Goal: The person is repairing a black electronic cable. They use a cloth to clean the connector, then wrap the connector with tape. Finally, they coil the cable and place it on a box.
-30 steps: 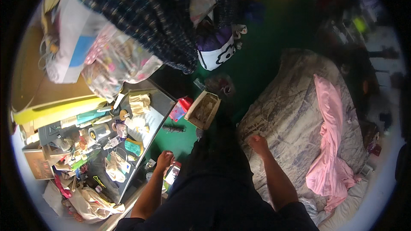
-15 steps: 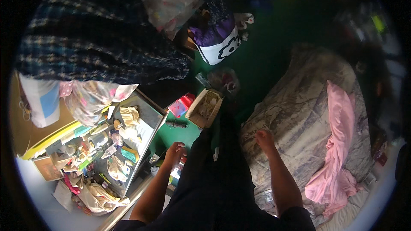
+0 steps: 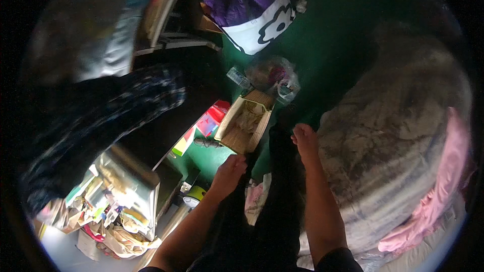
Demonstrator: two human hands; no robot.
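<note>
Above my dark trouser legs, my left hand [image 3: 231, 172] hovers with its fingers curled in, and I see nothing in it. Just beyond it on the green floor stands a tan open box [image 3: 233, 138] with pale, crumpled stuff inside. My right hand [image 3: 305, 140] is also curled in the air, near the left edge of the bed [image 3: 383, 136]; nothing shows in its fingers. A red box [image 3: 217, 113] lies left of the tan box. A clear plastic bag [image 3: 287, 78] rests behind the tan box.
A cluttered table [image 3: 151, 191] stands at the left under dark plaid cloth [image 3: 146, 93]. Far ahead is a white bag [image 3: 252, 32] with a black flower, holding purple cloth [image 3: 257, 0]. Pink cloth [image 3: 443, 166] lies along the bed. Pink-and-white cloth [image 3: 256, 196] shows between my legs.
The tan box and flower bag appear nearer and larger. The plaid cloth has shifted down and left in view. Both hands have moved up in the picture, the left one also rightward.
</note>
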